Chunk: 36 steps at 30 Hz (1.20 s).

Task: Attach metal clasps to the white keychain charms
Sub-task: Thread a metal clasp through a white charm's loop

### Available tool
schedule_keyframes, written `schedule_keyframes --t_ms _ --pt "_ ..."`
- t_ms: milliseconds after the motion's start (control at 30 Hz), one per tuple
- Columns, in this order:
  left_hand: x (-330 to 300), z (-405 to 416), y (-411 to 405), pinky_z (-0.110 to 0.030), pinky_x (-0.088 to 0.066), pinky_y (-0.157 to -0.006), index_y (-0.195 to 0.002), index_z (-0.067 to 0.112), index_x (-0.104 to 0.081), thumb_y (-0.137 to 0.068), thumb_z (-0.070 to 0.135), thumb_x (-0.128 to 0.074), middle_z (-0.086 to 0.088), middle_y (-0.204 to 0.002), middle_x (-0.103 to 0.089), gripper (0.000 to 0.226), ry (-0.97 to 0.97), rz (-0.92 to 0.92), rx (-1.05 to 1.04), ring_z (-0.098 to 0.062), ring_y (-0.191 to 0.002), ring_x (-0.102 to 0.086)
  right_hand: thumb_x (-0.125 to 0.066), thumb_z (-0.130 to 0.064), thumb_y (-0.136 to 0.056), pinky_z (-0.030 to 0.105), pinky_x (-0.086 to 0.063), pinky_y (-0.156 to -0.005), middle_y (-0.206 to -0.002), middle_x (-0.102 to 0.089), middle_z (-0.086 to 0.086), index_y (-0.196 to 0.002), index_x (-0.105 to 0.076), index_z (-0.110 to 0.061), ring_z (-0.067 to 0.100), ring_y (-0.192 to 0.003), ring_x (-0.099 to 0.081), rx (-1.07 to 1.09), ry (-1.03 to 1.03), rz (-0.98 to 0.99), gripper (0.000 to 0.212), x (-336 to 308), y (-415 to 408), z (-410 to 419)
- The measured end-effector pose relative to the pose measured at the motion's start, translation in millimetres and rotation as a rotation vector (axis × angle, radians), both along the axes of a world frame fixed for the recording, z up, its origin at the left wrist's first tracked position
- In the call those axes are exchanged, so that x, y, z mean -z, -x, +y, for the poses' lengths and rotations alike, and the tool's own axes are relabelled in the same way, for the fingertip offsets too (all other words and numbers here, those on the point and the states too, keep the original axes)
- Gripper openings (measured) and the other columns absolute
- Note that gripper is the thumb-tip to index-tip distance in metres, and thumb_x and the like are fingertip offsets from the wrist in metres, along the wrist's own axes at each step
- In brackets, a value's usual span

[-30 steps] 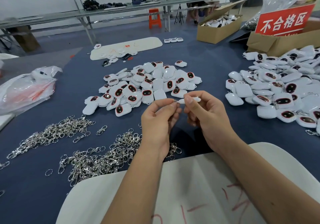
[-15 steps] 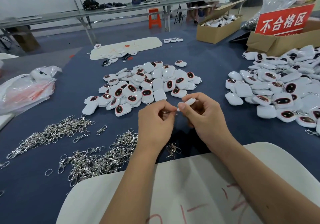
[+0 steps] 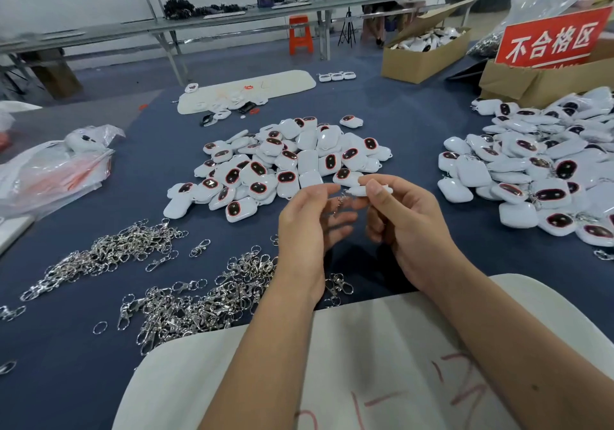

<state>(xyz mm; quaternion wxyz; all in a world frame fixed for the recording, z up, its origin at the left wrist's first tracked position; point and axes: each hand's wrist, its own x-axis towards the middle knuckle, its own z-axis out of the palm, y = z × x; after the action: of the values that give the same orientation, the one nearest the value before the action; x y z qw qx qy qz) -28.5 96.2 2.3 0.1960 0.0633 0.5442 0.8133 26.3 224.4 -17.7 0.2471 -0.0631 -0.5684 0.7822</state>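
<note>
My right hand (image 3: 408, 227) pinches a white keychain charm (image 3: 360, 191) between thumb and forefinger, just above the blue table. A small metal clasp (image 3: 339, 202) dangles from the charm's left end. My left hand (image 3: 307, 230) is beside the clasp with its fingers loosely spread; the blur hides whether they touch it. A heap of white charms with dark oval faces (image 3: 292, 163) lies just beyond my hands. Left of my left wrist lie two heaps of silver clasps (image 3: 199, 303), the farther heap of clasps (image 3: 109, 250) stretching towards the table's left edge.
A second, larger charm pile (image 3: 531, 170) fills the right side. Cardboard boxes (image 3: 422, 54) and a red sign (image 3: 551, 37) stand at the back right. At the left edge lies a plastic bag (image 3: 53, 170), and a white board (image 3: 349, 379) lies under my forearms.
My hands rose a little and moved apart. My left hand's fingers loosened from their pinch on the clasp, which now hangs from the charm in my right hand.
</note>
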Motion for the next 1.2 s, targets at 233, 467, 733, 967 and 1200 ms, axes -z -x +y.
schedule_keyframes --t_ms 233,467,733,967,1200 --pt "1 3 -6 -0.021 -0.056 -0.069 -0.097 0.006 -0.068 -0.095 -0.002 -0.061 -0.019 -0.093 -0.077 0.011 -0.03 0.05 0.012 -0.015 -0.075 -0.071 -0.073 -0.035 -0.086 0.028 -0.042 -0.051 -0.078 -0.07 0.006 -0.111 -0.072 -0.011 0.016 -0.055 -0.045 0.003 -0.009 -0.011 0.035 0 -1 0" --pt "6 3 1 -0.023 -0.055 -0.067 -0.084 0.013 -0.075 -0.089 -0.005 -0.07 -0.004 -0.07 -0.072 0.019 0.084 0.221 -0.211 -0.013 -0.065 -0.067 -0.072 -0.03 -0.09 0.027 -0.044 -0.051 -0.081 -0.071 0.01 -0.11 -0.074 -0.019 0.016 -0.053 -0.046 0.029 -0.097 -0.021 0.022 3 1 -1" --pt "11 -6 4 -0.032 -0.053 -0.068 -0.081 0.019 -0.074 -0.086 0.007 -0.072 0.009 -0.073 -0.07 0.013 0.619 0.923 -0.239 -0.012 -0.068 -0.065 -0.072 -0.028 -0.098 0.028 -0.046 -0.051 -0.071 -0.066 0.001 -0.102 -0.072 -0.024 0.015 -0.054 -0.05 0.128 -0.285 -0.053 0.006 6 2 -1" --pt "11 -4 3 -0.025 -0.053 -0.068 -0.083 0.02 -0.074 -0.089 0.01 -0.072 0.01 -0.072 -0.07 0.012 0.733 0.882 -0.183 -0.009 -0.068 -0.064 -0.072 -0.02 -0.098 0.033 -0.053 -0.068 -0.082 -0.067 -0.005 -0.108 -0.067 -0.034 0.015 -0.074 -0.063 0.195 -0.545 -0.04 0.018 8 2 -4" --pt "12 -3 5 -0.021 -0.055 -0.069 -0.081 0.022 -0.077 -0.087 0.011 -0.076 0.01 -0.071 -0.073 0.011 0.521 0.633 -0.32 -0.011 -0.069 -0.069 -0.069 -0.006 -0.096 0.036 -0.052 -0.06 -0.076 -0.06 0.005 -0.105 -0.065 -0.034 0.025 -0.063 -0.055 0.263 -0.471 -0.054 0.03 9 5 -2"
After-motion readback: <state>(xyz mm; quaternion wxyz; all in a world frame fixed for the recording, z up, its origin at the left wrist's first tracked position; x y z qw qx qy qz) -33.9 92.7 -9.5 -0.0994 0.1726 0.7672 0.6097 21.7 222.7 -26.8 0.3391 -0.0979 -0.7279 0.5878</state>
